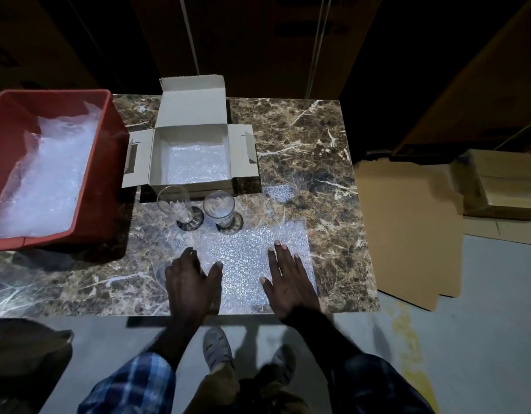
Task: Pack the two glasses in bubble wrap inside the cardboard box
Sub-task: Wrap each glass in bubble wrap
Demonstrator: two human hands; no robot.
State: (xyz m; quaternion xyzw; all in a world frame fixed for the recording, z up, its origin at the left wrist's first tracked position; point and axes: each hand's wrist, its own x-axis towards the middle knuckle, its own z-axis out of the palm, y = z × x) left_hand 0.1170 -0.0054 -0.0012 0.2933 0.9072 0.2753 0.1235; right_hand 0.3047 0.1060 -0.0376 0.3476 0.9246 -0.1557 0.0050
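I see left hand [190, 282] and right hand [288, 282] flat, fingers straight and spread, pressing bubble wrap sheet [246, 255] at the table's [312, 138] near edge | two glasses [174, 204] [221, 209] upright just beyond the sheet | open cardboard box [192, 156], wrap-lined, behind them | red bin [16, 115] of wrap at left edge.

A brown marble-patterned table top with pale veins [303, 150] stands on a smooth grey floor [482, 324]. Flattened sheets of brown cardboard [407, 234] lie on the floor at its right side, beside a stack of closed brown cartons [503, 186]. Behind the table the room is very dark; what look like tall brown wooden panels [258, 40] rise there. Light falls brightest on the table's near part.
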